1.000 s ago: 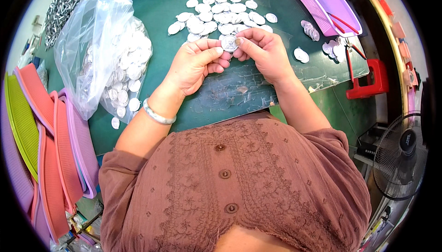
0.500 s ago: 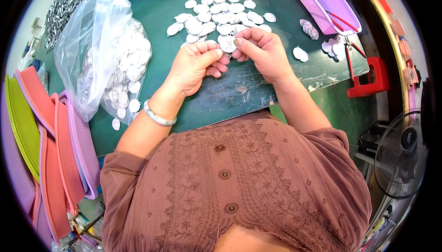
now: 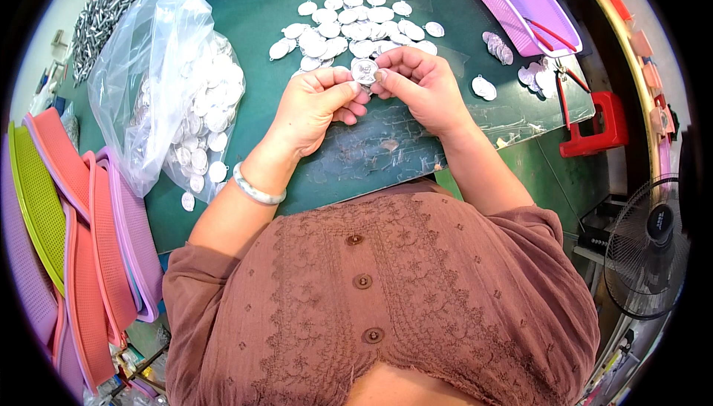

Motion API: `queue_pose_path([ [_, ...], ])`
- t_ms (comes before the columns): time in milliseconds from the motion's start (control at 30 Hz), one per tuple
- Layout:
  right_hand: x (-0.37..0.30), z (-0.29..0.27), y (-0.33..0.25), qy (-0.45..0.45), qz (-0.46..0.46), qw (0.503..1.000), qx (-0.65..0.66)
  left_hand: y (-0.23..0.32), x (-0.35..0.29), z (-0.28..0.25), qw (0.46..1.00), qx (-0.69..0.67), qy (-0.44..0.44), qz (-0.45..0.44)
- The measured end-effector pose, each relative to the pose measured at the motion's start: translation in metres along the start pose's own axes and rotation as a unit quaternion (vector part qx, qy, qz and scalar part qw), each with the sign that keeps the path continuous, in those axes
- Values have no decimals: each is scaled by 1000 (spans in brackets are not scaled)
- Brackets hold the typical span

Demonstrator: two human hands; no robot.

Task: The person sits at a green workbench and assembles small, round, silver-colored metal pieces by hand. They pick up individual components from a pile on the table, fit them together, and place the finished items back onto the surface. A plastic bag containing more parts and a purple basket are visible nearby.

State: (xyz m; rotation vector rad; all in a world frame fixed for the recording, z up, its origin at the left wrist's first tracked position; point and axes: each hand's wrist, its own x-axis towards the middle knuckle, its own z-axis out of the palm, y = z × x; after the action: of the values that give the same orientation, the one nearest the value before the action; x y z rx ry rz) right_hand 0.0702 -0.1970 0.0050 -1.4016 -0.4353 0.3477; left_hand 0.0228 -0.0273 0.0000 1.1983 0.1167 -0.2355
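Observation:
Between both hands is a round silver medallion (image 3: 365,71) with a raised design facing up. My left hand (image 3: 316,102) pinches its left edge between thumb and fingers. My right hand (image 3: 418,84) grips the right edge the same way, its thumb lying on the rim. Just beyond my fingers, a loose heap of medallions (image 3: 359,31) spreads over the green tabletop (image 3: 260,12). To the left of my left forearm sits a clear plastic bag (image 3: 160,57), full of similar medallions.
At the far right stands a purple basket (image 3: 512,5). Red-handled pliers (image 3: 562,98) lie at the table's right edge near small medallion stacks (image 3: 484,87). Metal pieces (image 3: 111,16) are piled far left. Stacked colored baskets (image 3: 111,250) stand left, a red stool (image 3: 605,128) and a fan (image 3: 646,246) right.
The medallion between my fingers has turned so its face shows more fully, with my right thumb shifted toward its rim. Both hands stay in nearly the same place.

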Motion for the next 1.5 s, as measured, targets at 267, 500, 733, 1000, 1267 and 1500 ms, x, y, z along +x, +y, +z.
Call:
queue_pose_path([
  [267,1,-3,9,12,-68,993,-95,1,0,0,995,-93,-33,0],
  [500,1,-3,7,2,-148,970,-194,2,2,-4,986,-158,-42,-6],
  [733,8,-12,13,138,-274,865,-398,3,1,-3,987,-159,-33,3],
  [1000,-1,-3,8,74,-213,768,-599,1,2,-9,993,-117,0,-11],
  [1267,1,-1,5,26,-265,783,-562,3,-2,2,999,3,44,-8],
  [1500,3,-1,6,-48,-292,849,-439,0,0,-2,998,56,38,17],
])
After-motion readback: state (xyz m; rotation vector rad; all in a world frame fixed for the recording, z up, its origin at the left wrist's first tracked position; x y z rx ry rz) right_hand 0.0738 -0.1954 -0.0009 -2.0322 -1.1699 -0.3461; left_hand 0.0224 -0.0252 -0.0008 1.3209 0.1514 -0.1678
